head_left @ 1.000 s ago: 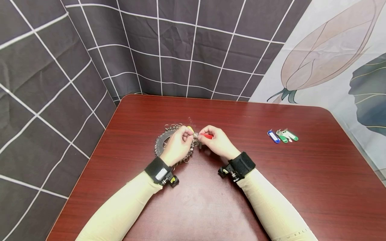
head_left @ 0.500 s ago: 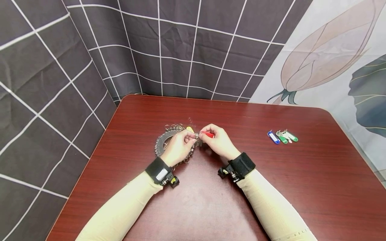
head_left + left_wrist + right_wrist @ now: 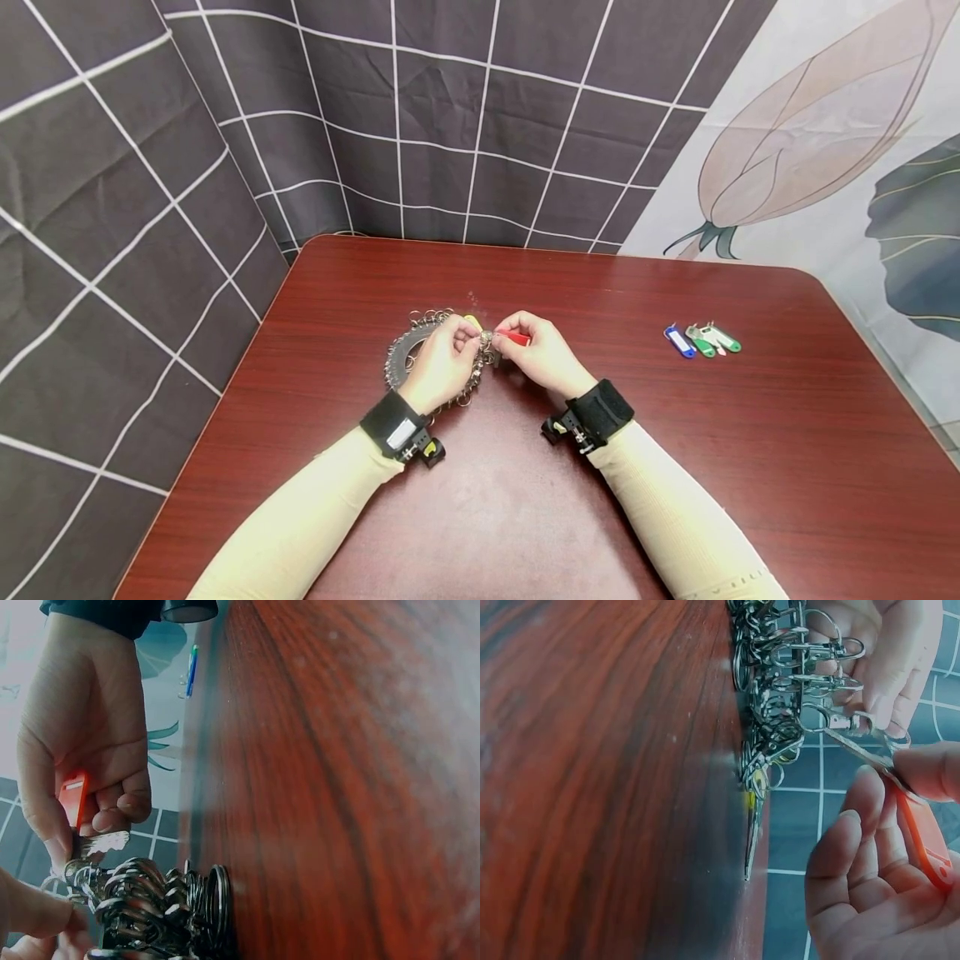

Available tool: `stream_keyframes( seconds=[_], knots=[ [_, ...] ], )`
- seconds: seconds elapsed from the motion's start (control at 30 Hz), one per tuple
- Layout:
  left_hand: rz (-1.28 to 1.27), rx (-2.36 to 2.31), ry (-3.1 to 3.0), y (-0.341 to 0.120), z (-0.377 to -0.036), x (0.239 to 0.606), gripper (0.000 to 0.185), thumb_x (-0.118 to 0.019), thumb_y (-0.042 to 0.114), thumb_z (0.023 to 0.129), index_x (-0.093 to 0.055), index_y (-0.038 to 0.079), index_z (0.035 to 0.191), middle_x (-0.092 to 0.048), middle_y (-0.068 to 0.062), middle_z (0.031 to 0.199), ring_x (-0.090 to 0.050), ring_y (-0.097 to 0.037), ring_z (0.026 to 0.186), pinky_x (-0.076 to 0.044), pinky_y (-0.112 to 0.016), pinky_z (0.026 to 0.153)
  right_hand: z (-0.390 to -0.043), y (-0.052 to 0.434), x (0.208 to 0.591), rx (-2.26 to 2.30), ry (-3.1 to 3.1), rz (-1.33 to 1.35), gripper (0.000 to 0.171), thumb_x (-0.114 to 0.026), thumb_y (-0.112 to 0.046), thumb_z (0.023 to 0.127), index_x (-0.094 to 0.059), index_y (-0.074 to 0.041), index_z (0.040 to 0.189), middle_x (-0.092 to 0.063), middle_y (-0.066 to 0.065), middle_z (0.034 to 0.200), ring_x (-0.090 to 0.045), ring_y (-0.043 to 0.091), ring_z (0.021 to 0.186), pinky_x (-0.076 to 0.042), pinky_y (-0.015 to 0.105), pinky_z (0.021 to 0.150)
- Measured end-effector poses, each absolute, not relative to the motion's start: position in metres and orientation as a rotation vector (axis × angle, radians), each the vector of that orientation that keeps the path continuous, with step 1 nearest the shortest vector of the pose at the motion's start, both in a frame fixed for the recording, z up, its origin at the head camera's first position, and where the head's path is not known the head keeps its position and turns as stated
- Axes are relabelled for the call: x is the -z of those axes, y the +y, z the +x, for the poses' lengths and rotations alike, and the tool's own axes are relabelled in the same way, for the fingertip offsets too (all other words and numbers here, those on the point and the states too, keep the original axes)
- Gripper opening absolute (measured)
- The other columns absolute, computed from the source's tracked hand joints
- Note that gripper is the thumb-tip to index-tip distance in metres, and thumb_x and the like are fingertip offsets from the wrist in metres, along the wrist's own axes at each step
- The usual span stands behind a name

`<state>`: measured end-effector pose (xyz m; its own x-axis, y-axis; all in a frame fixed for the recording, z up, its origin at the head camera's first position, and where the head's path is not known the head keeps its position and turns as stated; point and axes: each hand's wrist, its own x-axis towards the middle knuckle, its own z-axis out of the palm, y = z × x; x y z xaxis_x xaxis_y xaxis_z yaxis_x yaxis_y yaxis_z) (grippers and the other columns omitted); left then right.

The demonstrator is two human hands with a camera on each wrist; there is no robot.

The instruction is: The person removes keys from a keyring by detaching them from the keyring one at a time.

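Note:
A grey ring-shaped key holder [image 3: 398,352], its edge lined with many metal rings [image 3: 821,681], lies on the table under my left hand [image 3: 442,360]. The thumb and fingers of that hand pinch a small metal ring at the holder's right side. Opposite it, my right hand [image 3: 546,354] pinches a metal key [image 3: 106,842] with a red key tag [image 3: 924,829] attached. In the right wrist view the key's blade points toward the rings, its tip right at one of them. A yellow key tag [image 3: 472,321] shows just behind the left fingertips, among the rings.
On the right of the red-brown table [image 3: 600,517] lie a blue key tag [image 3: 680,342] and green key tags [image 3: 702,342] with keys. A dark grid-patterned curtain [image 3: 442,100] hangs behind the table, and a leaf-print cloth [image 3: 817,150] at the right.
Half a second ago the right hand, with the key and red tag, stood slightly farther right and tilted; now it is back beside the left fingertips. The left hand shifted only a little.

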<state>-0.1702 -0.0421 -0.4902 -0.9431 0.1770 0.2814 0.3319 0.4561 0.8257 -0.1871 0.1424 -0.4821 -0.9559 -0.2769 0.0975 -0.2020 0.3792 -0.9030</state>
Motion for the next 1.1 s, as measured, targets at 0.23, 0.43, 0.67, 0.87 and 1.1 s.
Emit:
stream_keyframes(
  seconds=[0.23,0.43,0.67,0.87,1.1],
  knots=[
    [-0.426,1.556,-2.510,-0.0418,-0.1691,0.4884,0.013,-0.058,0.005,0.092,-0.056,0.005,0.106,-0.055,-0.005,0.088,-0.054,-0.017,0.078,-0.047,-0.031,0.071,-0.1876,0.1438,0.4850,1.537,2.572,-0.521,0.009,-0.067,-0.018,0.090,-0.064,-0.011,0.094,-0.065,0.002,0.076,-0.059,0.023,0.060,-0.047,0.028,0.050],
    [-0.452,1.530,-2.516,-0.0418,-0.1689,0.4886,0.012,-0.058,0.003,0.091,-0.057,0.006,0.103,-0.056,-0.005,0.089,-0.054,-0.017,0.078,-0.048,-0.031,0.072,-0.1881,0.1432,0.4843,1.569,2.598,-0.531,0.006,-0.067,-0.016,0.090,-0.065,-0.012,0.094,-0.064,0.002,0.076,-0.058,0.019,0.061,-0.046,0.027,0.050],
    [-0.498,1.505,-2.526,-0.0415,-0.1687,0.4887,0.010,-0.060,0.003,0.091,-0.056,0.007,0.100,-0.056,-0.004,0.087,-0.053,-0.016,0.077,-0.047,-0.031,0.071,-0.1877,0.1427,0.4829,1.628,2.604,-0.516,0.007,-0.068,-0.011,0.089,-0.064,-0.009,0.095,-0.064,0.004,0.076,-0.060,0.018,0.066,-0.046,0.024,0.054],
    [-0.501,1.488,-2.574,-0.0408,-0.1677,0.4873,0.010,-0.061,0.006,0.092,-0.056,0.008,0.100,-0.057,-0.001,0.086,-0.053,-0.015,0.075,-0.047,-0.031,0.069,-0.1864,0.1408,0.4809,1.696,2.562,-0.456,0.012,-0.067,-0.011,0.089,-0.063,-0.004,0.099,-0.065,0.011,0.079,-0.061,0.029,0.069,-0.044,0.022,0.051],
    [-0.504,1.432,-2.637,-0.0398,-0.1691,0.4875,0.012,-0.064,0.008,0.091,-0.064,0.007,0.103,-0.060,-0.001,0.085,-0.055,-0.013,0.076,-0.048,-0.029,0.070,-0.1856,0.1403,0.4792,1.743,2.555,-0.415,0.014,-0.068,-0.013,0.089,-0.064,-0.004,0.099,-0.065,0.014,0.079,-0.060,0.025,0.065,-0.044,0.023,0.049]
  ],
)
